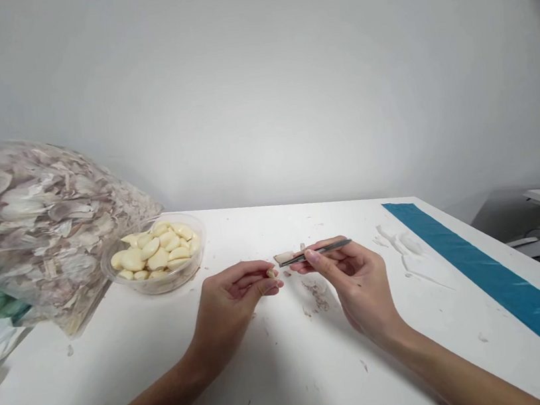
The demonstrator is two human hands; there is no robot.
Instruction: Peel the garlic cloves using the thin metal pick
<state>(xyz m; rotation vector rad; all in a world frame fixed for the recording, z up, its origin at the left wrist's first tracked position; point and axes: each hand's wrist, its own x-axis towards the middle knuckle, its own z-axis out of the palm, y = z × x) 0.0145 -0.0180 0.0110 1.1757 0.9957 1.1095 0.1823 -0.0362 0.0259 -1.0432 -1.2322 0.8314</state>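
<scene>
Left hand (227,295): fingertips pinch garlic clove (270,273), just beside bowl-side table middle. Right hand (355,277): fingers pinch steel tweezers (322,251) holding papery skin (284,258), tips nearly touching clove. Plastic bowl of peeled cloves (154,255) behind left; blue strip (493,285) well right, along white table (294,373) edge.

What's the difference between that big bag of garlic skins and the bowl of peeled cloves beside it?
The clear plastic bag of papery garlic skins is much larger than the round clear bowl. The bag holds thin, flaky, purplish-brown skins, while the bowl holds smooth, plump, cream-coloured peeled cloves. The bag bulges up high, while the shallow bowl sits low on the white table. Both are see-through and hold parts of garlic.
</scene>
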